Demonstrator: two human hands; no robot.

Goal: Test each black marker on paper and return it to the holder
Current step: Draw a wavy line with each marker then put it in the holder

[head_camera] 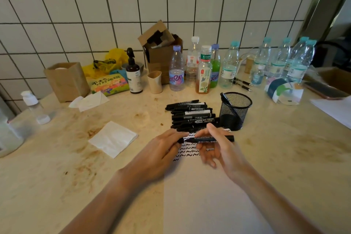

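Surface: stained beige countertop (284,157) stood against a white tiled wall (95,15) with dark grout
Paper: white sheet (199,195) lay on the counter in front of the person, its far end marked with rows of black squiggles (188,151)
Right hand: right hand (218,146) gripped a black marker (214,138) between thumb and curled fingers, barrel lying nearly level above the squiggles, tip pointing left
Left hand: left hand (165,146) had its fingers curled, pinching a small black cap (180,140) just beside the marker's tip; cap and tip appeared slightly apart
Marker pile: heap of black markers (190,114) lay on the counter just beyond the hands, barrels running left to right, some with white labels
Holder: black mesh pen holder (235,110) stood upright just right of the pile, with one black marker (227,100) leaning against its left rim
Napkin: folded white tissue (113,138) lay left of the hands, well apart from the paper
Back row: clear plastic bottles (228,66) lined the wall, beside an open cardboard box (161,49), a dark pump bottle (133,74) and a beige cup (154,81)
Left side: brown paper bag (66,81) stood near the wall, with a colourful packet (108,83) to its right
Right side: two pens (243,84) lay behind the holder, near the bottles
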